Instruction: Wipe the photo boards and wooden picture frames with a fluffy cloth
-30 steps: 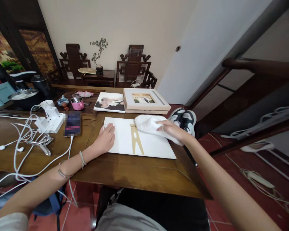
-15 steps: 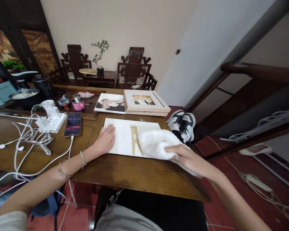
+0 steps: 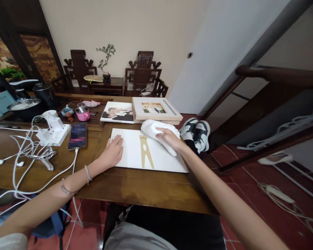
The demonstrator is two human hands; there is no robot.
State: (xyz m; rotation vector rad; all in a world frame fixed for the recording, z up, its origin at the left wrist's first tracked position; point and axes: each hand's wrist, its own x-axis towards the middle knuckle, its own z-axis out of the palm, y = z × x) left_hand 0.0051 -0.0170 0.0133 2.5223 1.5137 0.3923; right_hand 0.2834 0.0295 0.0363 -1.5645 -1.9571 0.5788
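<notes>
A flat white panel (image 3: 129, 149) with a gold, two-legged shape (image 3: 144, 152) on it lies on the wooden table (image 3: 135, 187). My left hand (image 3: 113, 151) rests flat on the panel's left edge, fingers stretched out and holding nothing. In my right hand (image 3: 170, 139) is a bunched white cloth (image 3: 153, 126), gripped over the panel's upper right part. The cloth covers that corner of the panel and reaches toward the framed photo (image 3: 153, 108) behind it.
Behind the panel lies a photo album (image 3: 117, 111) beside the frame. On the left are a phone (image 3: 77, 135), a power strip (image 3: 58, 135) with tangled white cables, and a pink cup (image 3: 82, 113). Past the table's right edge, a pair of sneakers (image 3: 198, 133) shows.
My right hand has moved the cloth up and away from me, from the panel's lower right to its upper right. The left hand stays on the left edge.
</notes>
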